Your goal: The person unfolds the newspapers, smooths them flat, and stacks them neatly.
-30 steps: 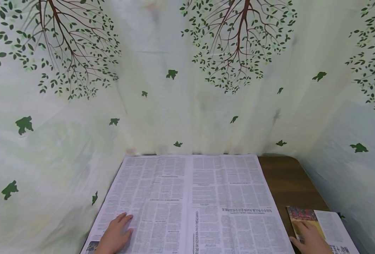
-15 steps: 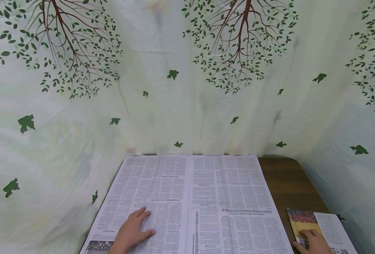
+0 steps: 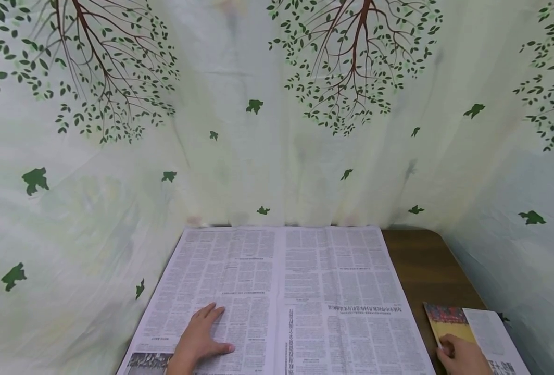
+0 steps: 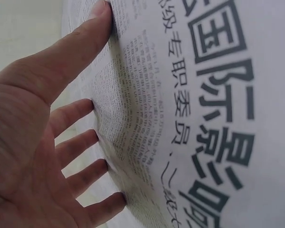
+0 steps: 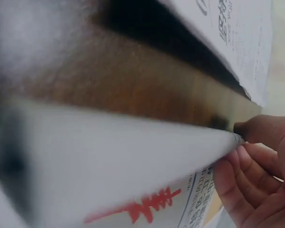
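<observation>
The newspaper (image 3: 305, 281) lies spread open over most of the surface, its pale greyish sheet packed with small columns of print and split down the middle by a plain white gutter. Faint creases cross it, and its headlines read upside down from the head camera. A dark photograph (image 3: 148, 363) sits in its near left part. The left wrist view shows heavy black characters beside fine text, the paper dipping and rising in a soft ripple by the fingertips.

The left hand (image 3: 197, 338) rests on this sheet with thumb and fingers spread, their tips touching the print.

To the right, apart from the sheet, lies a smaller folded paper (image 3: 492, 333). Its upper left carries a colour picture, mottled red over yellow; beside that is a white area with grey text, with bold black lettering nearer the person. Red characters show on it in the right wrist view, where part of it is blurred. The right hand (image 3: 463, 355) pinches its left edge between thumb and fingers.

Between and beyond the two papers shows the dark brown wood of the surface (image 3: 429, 265). Behind hangs a pale cloth (image 3: 296, 177) printed with upside-down trees and scattered green leaf shapes.
</observation>
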The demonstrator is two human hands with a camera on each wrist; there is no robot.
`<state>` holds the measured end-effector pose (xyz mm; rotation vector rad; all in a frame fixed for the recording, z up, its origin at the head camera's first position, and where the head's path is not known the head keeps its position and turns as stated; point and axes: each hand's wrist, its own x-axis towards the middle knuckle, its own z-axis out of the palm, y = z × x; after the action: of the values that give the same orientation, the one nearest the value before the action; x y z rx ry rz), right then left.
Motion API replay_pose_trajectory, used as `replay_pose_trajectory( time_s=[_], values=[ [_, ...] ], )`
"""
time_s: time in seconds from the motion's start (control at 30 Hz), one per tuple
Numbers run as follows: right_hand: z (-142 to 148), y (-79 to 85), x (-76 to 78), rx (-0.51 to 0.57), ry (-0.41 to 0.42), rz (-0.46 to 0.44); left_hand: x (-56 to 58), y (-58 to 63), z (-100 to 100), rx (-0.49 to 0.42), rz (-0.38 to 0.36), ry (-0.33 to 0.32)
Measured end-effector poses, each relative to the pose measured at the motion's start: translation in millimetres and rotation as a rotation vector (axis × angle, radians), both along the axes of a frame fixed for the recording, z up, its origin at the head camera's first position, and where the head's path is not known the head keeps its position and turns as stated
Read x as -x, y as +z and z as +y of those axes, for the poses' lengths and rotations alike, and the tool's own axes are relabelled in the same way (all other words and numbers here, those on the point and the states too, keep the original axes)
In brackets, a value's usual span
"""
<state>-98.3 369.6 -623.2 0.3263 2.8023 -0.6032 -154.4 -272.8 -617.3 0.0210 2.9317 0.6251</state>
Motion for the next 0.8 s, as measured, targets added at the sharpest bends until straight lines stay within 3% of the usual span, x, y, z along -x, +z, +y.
replay_pose_trajectory(
  time_s=[0.33,0.6,0.8],
  values=[
    [-9,5.6,11.1,0.049,-0.084,0.116,-0.6,-2.0,0,-0.025,-0.012,0.031],
    [-6,28.0,22.1,0.085,-0.07,0.236,0.7,-2.5,0,-0.014,-0.013,0.032],
    [-15,38.9,30.6,0.122,-0.105,0.333,-0.6,-1.8,-1,-0.023,-0.008,0.022]
  ],
)
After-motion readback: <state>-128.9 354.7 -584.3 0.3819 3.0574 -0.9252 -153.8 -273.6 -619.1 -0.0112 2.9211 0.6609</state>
